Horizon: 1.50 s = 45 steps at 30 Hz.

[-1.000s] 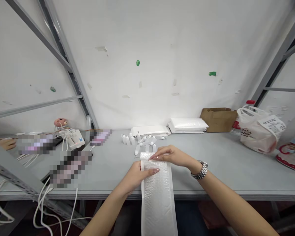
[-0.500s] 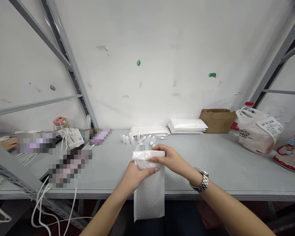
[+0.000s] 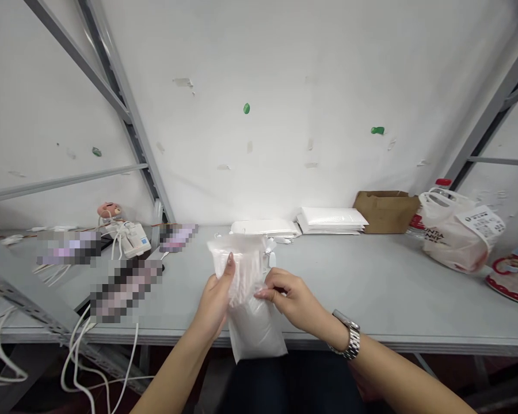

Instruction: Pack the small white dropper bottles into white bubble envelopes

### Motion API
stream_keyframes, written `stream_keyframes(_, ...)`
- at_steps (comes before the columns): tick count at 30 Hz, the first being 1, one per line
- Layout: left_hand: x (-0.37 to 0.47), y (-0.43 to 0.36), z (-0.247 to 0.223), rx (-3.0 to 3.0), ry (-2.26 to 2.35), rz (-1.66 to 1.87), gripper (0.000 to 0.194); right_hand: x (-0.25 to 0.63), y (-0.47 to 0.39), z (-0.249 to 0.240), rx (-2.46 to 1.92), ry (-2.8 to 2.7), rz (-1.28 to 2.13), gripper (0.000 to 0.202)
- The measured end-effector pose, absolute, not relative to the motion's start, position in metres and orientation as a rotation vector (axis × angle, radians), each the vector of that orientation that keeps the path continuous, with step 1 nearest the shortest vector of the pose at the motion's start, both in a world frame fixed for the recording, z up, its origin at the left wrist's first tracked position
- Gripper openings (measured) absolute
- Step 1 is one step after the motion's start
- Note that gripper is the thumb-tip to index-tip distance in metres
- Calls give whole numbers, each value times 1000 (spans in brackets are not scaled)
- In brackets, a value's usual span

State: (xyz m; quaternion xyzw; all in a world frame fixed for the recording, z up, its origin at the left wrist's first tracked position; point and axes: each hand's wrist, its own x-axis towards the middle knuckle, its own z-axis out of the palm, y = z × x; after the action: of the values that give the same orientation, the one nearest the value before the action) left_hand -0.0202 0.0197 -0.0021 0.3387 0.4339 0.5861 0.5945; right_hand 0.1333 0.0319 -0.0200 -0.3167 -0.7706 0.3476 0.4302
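A white bubble mailer (image 3: 256,330) is held up in front of me at the table's front edge, its lower end hanging over the edge. My left hand (image 3: 216,296) grips its left side, thumb pressed flat on the front. With thumb and fingers together, my right hand (image 3: 291,296) pinches the mailer's right side, where thin film is bunched. The mailer's upper part looks opened out and slightly blurred. Behind it, small white keyring-like pieces (image 3: 271,260) show in part; most of them are hidden.
Two stacks of flat white mailers (image 3: 333,218) lie against the wall, beside a brown cardboard box (image 3: 386,210). On the right stands a white plastic bag (image 3: 453,241). Cables, a power strip (image 3: 132,238) and blurred phone-like items (image 3: 125,290) occupy the left, near a metal shelf post.
The mailer has tilted, and its folded top now stands opened upward. My left thumb has turned to point up; my right hand has moved down from the top to the right side.
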Motion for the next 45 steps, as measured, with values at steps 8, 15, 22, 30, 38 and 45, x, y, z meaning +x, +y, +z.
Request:
stream_keyframes(8,-29,28,-7,809,926,1403,59,133,28,-15,-829,-1803,835,35)
stream_keyframes(15,-38,27,-4,988,945,1295,41,147,47,-12,-887,-1668,1239,33)
stream_keyframes(22,-26,26,-5,905,930,1222,44,153,55,0,-949,-1643,1138,31)
stream_keyframes(30,-14,17,-10,957,1017,1248,60,133,41,-21,-923,-1726,957,37)
stream_keyframes(38,-27,25,-7,848,892,1363,58,138,39,-12,-959,-1517,1024,39)
stream_keyframes(45,-25,23,-4,1064,928,1218,43,144,45,-8,-900,-1508,1087,33)
